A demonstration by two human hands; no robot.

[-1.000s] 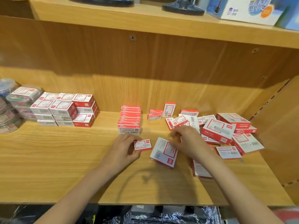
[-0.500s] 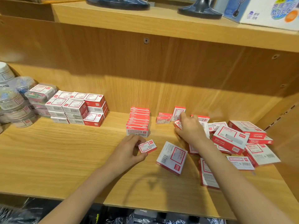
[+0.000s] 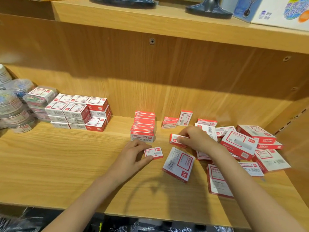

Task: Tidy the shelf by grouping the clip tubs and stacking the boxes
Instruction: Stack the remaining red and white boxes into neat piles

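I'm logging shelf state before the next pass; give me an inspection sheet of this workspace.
Surface: wooden shelf, bare at front left.
Job's things: clip tubs grouped at far left; stacked boxes beside them; tall stack at centre back; loose boxes heaped at right.
Clutter: large box lying flat at front centre.
Hands: left hand pinches a small box on the shelf; right hand holds a small box.
Cables: nothing seen.
Surroundings: upper shelf carrying dark bases and a printed carton.

Head view, close, down onto shelf (image 3: 66, 164)
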